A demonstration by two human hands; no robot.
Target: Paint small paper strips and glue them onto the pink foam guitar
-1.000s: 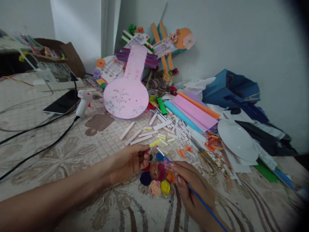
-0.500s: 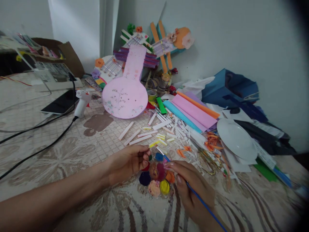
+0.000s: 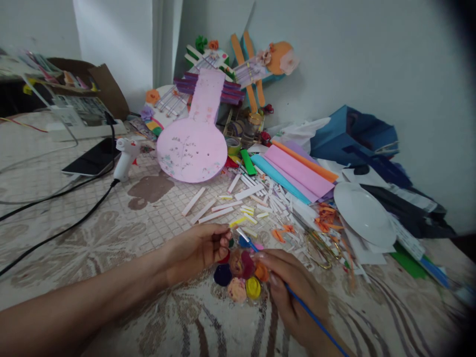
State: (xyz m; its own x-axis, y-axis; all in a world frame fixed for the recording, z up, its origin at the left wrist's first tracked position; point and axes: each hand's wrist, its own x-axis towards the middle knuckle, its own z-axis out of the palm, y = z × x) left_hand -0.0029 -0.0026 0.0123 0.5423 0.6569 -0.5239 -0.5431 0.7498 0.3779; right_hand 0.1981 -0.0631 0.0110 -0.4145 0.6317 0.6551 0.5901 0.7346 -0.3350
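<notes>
A small round paint palette [image 3: 240, 272] with wells of dark blue, yellow, peach, orange and maroon paint lies on the patterned cloth in front of me. My left hand [image 3: 195, 250] grips its left rim with curled fingers. My right hand [image 3: 293, 287] holds a thin blue-handled paintbrush [image 3: 297, 300], its pale tip resting over the palette's far wells near the blue paint. The two hands sit close together on either side of the palette.
White and yellow paper strips [image 3: 223, 208] litter the cloth beyond the palette. A pink paddle-shaped cutout [image 3: 193, 146], coloured foam sheets [image 3: 297, 171], a white plate [image 3: 364, 213], scissors [image 3: 320, 245], a glue gun [image 3: 124, 156] with black cord and a phone [image 3: 91, 158] lie further back.
The brush tip has shifted slightly left and down over the palette. My left hand keeps its hold. The view has barely moved.
</notes>
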